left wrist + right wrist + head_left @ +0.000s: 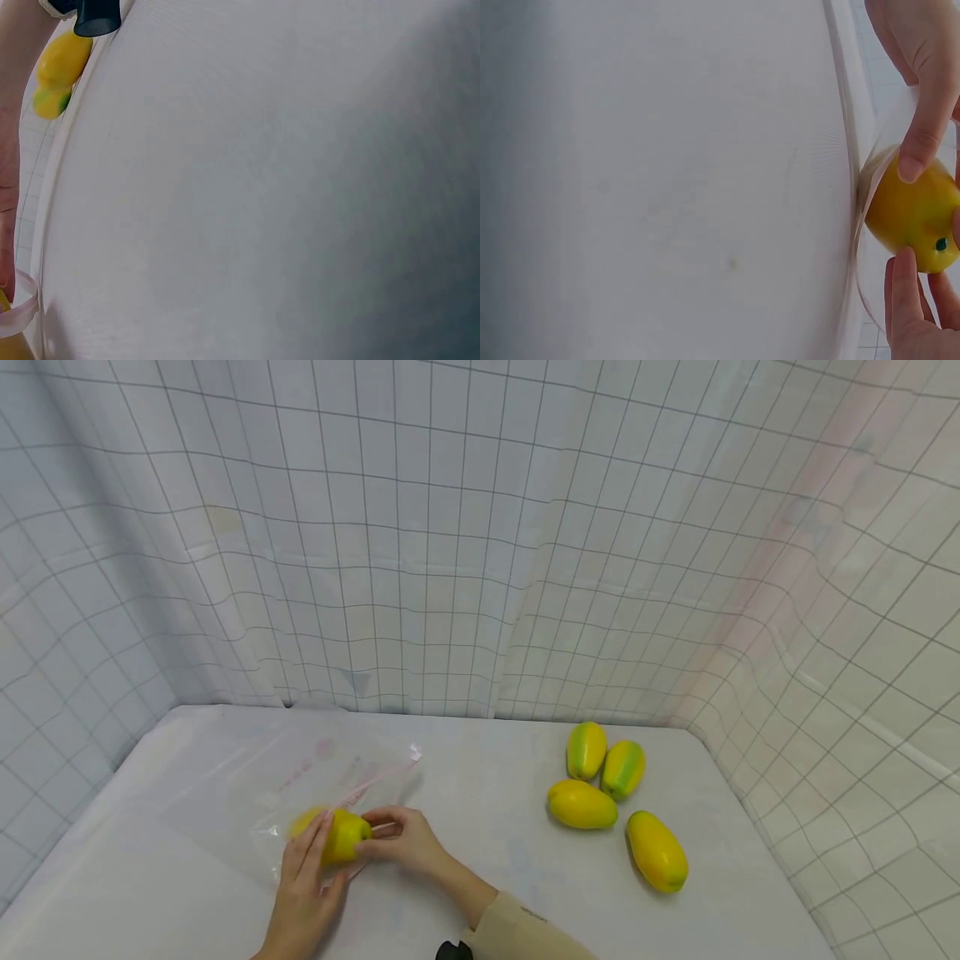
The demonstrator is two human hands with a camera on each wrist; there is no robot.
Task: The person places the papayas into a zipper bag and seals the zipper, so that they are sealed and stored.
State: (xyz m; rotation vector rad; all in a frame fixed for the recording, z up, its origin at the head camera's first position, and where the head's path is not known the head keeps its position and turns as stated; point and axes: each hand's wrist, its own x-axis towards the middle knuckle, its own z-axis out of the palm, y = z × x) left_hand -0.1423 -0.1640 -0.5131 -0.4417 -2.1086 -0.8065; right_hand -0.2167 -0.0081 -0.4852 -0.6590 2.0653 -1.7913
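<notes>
A yellow, slightly green mango-like fruit (348,837) lies partly inside a clear plastic bag (243,797) at the left of the table. My left hand (306,870) holds it from above and the near side, its fingers across the top; in the right wrist view the thumb presses on the yellow skin by the bag's rim. My right hand (408,838) grips the stem end with thumb and fingers. The dark stem shows on the fruit (911,206) in the right wrist view. In the left wrist view only a bit of pinkish bag rim (22,318) and fruit appears.
Toward the right of the white table (487,835) lie two green-striped yellow fruits (586,750), a yellow fruit (582,805) on its side, and another yellow fruit (657,852) nearer the front. A checked white curtain (465,543) hangs behind and at both sides.
</notes>
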